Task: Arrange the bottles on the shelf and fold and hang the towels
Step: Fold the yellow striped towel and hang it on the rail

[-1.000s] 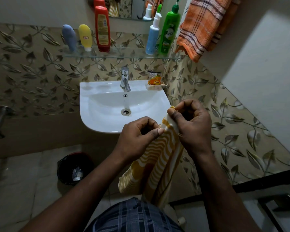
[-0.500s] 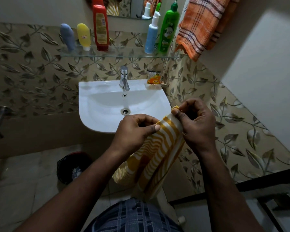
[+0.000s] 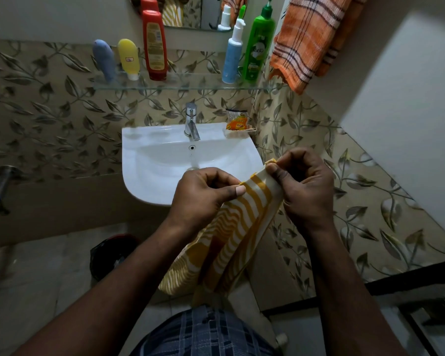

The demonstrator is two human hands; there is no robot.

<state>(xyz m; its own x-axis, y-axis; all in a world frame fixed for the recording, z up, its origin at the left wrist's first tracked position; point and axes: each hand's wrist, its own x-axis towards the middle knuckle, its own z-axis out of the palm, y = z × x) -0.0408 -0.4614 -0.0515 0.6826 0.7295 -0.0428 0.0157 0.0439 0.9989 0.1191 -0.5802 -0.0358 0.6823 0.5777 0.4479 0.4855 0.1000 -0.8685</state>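
A yellow and white striped towel (image 3: 231,235) hangs down in front of the sink. My left hand (image 3: 203,196) pinches its top edge on the left, and my right hand (image 3: 303,186) pinches the top corner on the right. On the glass shelf (image 3: 190,84) stand a grey-blue tube (image 3: 103,60), a yellow tube (image 3: 129,57), a red bottle (image 3: 154,44), a blue pump bottle (image 3: 233,53) and a green pump bottle (image 3: 258,44). An orange checked towel (image 3: 308,34) hangs at the upper right.
The white sink (image 3: 149,170) with a chrome tap (image 3: 191,122) is just behind my hands. An orange sachet (image 3: 238,122) lies on its right rim. A dark bin (image 3: 111,255) stands on the floor at the left. A tiled wall runs close on the right.
Both hands have moved slightly apart along the towel's top edge, stretching it wider. The hanging part has swung a little to the left.
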